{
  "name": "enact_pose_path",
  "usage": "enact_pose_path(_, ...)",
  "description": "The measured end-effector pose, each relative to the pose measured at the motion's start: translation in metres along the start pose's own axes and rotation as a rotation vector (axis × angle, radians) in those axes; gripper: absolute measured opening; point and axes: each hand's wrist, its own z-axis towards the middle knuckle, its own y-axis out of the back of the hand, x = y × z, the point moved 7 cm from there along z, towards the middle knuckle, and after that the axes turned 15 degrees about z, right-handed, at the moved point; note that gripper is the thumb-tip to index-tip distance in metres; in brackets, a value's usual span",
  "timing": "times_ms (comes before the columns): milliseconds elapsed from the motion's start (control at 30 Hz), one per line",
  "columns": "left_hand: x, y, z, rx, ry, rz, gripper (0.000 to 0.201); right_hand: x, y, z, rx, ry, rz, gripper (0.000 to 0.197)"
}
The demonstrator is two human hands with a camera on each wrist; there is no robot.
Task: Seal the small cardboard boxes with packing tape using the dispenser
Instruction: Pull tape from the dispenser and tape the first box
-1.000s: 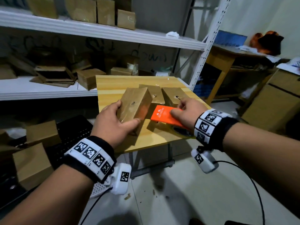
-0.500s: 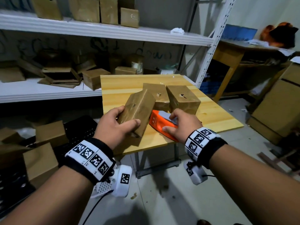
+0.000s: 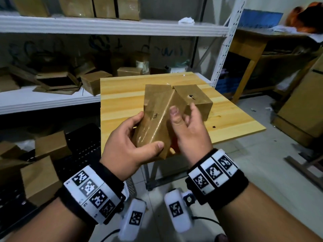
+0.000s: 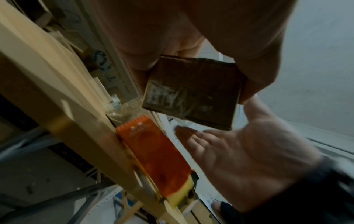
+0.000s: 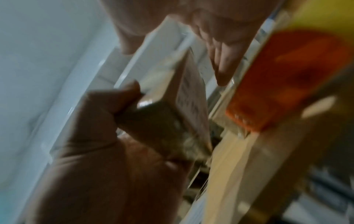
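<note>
Fingers of left hand [image 3: 129,145] clamp box [image 3: 157,123], long axis pointing away; right hand [image 3: 188,130] open alongside, probably just touching; dispenser [image 4: 153,154] below on table

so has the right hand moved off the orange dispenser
Yes: the right hand left the tape dispenser on the table edge and rose to the held box.

1 brown, tape-glossy cardboard box [image 3: 155,123] is tilted above the surface's near edge; 2 more boxes [image 3: 192,98] stand behind it, and the orange tape dispenser [image 4: 153,159] lies at that edge
</note>
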Motion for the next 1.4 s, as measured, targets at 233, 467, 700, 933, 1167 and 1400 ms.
enact_pose_path(233,-0.011,-0.011,-0.01,0.002,-0.013,-0.025,0.119,-0.017,0.012,0.008,0.007,0.089,-0.009,0.086)
enact_pose_path(467,-0.01,-0.011,-0.013,-0.006,-0.016,-0.015,0.121,-0.016,0.021,0.007,-0.051,0.129,-0.063,0.084)
enact_pose_path(700,-0.012,-0.012,-0.014,0.049,0.04,-0.059,0.139,-0.021,0.008,-0.003,-0.059,-0.144,0.435,0.05)
enact_pose_path(933,-0.012,-0.016,-0.008,-0.032,0.107,-0.296,0.051,-0.034,-0.002,-0.005,-0.093,-0.173,0.468,0.069)
enact_pose_path(1167,-0.019,-0.026,-0.016,-0.095,0.037,-0.297,0.043,-0.039,-0.007,-0.007,0.025,-0.046,0.414,0.09)
enact_pose_path(1400,-0.012,-0.021,-0.015,-0.126,0.049,-0.296,0.033,-0.039,-0.005,-0.007,0.052,-0.015,0.412,0.054)
